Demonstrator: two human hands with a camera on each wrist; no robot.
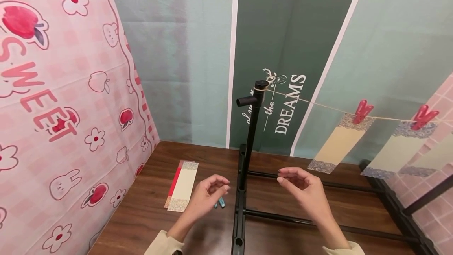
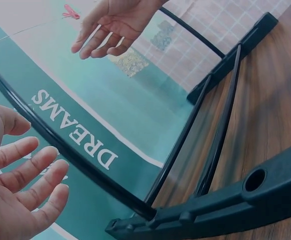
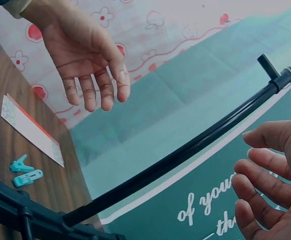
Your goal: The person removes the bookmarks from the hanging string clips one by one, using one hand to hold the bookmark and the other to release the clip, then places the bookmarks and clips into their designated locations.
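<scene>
My left hand (image 1: 209, 198) hovers left of the black upright post (image 1: 251, 141), its fingers loosely bent around nothing. To the post's right is my right hand (image 1: 304, 188), likewise relaxed and holding nothing. Close to the left hand lie patterned paper strips (image 1: 184, 186), a cream one over a red one. Two teal clothespins (image 3: 28, 171) rest on the table beside them, mostly hidden by the left hand in the head view. A string (image 1: 318, 104) runs right from the post top. Red clothespins (image 1: 363, 111) clip bordered paper strips (image 1: 341, 141) to it.
The black rack base (image 1: 240, 207) stands on the wooden table (image 1: 141, 223), with horizontal bars (image 1: 283, 216) reaching right to another base. A short peg (image 1: 246, 101) juts left near the post's top. A pink curtain (image 1: 70, 89) hangs at left and a green printed cloth (image 1: 283, 30) behind.
</scene>
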